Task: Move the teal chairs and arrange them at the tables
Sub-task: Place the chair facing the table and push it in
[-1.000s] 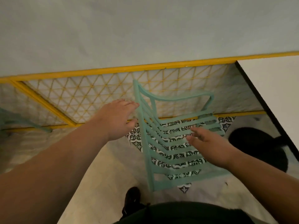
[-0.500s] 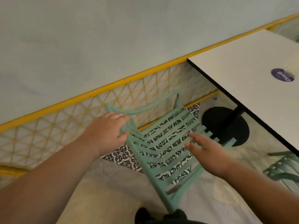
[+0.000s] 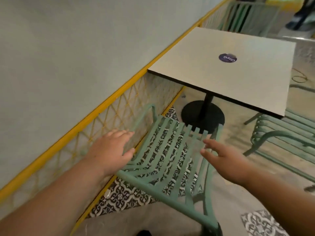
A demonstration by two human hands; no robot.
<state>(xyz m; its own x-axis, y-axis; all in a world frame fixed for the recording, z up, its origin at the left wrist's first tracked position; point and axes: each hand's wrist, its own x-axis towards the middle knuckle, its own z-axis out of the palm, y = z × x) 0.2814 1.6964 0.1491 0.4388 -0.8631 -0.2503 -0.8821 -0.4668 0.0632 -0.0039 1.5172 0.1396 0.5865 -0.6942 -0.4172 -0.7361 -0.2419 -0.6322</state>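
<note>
A teal slatted chair [image 3: 170, 150] stands on the floor just below me, its seat facing the white square table [image 3: 230, 74]. My left hand [image 3: 110, 149] hovers with straight fingers over the chair's left armrest, and I cannot tell whether it touches. My right hand [image 3: 223, 160] is spread above the right side of the seat, holding nothing. A second teal chair [image 3: 281, 133] sits under the table's right edge, partly hidden. More teal chairs [image 3: 247, 16] stand far behind the table.
A yellow lattice rail [image 3: 105, 114] runs along the pale wall on the left, close to the chair. The table rests on a black round pedestal base [image 3: 202, 116]. A purple sticker [image 3: 227, 57] lies on the tabletop. Patterned tiles show under the chair.
My view swung right, bringing the whole table into sight. The chair now points toward the table, and both hands have lifted off it with fingers spread.
</note>
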